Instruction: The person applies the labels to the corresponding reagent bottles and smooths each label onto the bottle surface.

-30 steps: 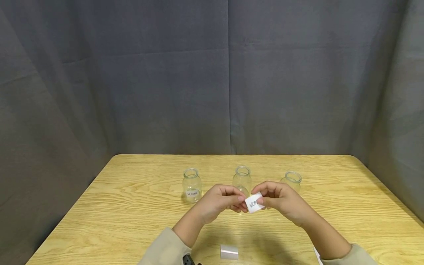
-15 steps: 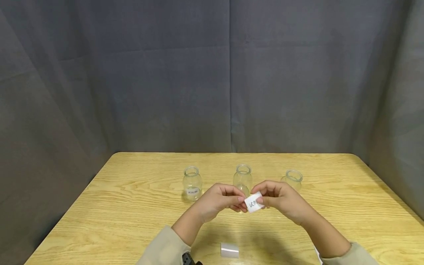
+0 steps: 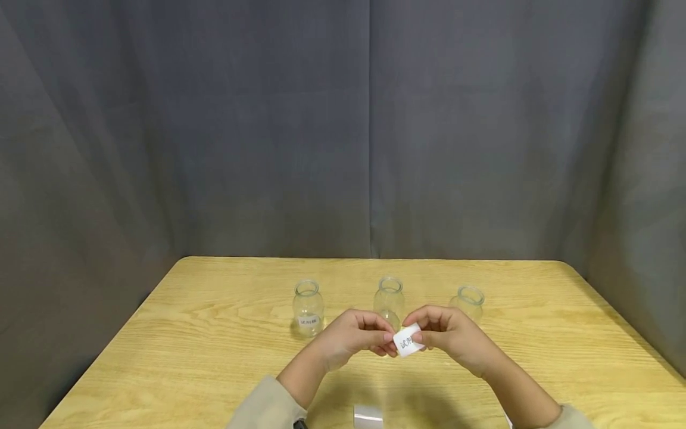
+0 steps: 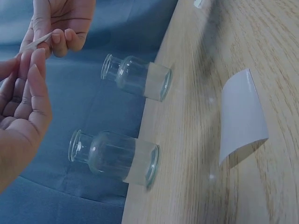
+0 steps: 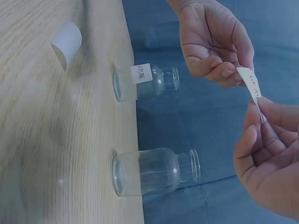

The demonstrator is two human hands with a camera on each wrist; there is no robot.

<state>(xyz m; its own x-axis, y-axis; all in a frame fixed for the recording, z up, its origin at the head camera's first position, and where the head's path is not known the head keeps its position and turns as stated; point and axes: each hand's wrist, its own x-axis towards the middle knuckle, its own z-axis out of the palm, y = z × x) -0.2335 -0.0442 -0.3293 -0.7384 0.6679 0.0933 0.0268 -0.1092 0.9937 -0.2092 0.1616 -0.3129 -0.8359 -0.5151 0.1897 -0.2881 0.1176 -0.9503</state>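
white label (image 3: 404,344) is up off the wooden table (image 3: 187,363), between the two hands, dark printed characters facing the head camera. right hand (image 3: 454,338) is at 3 o'clock from it and pinching it, thumb on the printed side. left hand (image 3: 348,341) is at 9 o'clock, thumb and fingers curled in right by the edge, but tbh i can't tell if they're actually gripping it

going by the head view with the label as the clock centre: left glass jar (image 3: 308,305) between 9 and 10, standing upright with a sticker (image 3: 308,321) on its side. middle jar (image 3: 389,302) at 11, partly behind the hands. right jar (image 3: 467,307) at 2, lower part hidden by the right hand. down at 7 o'clock there's a curled glossy sheet (image 3: 368,416) lying on the table
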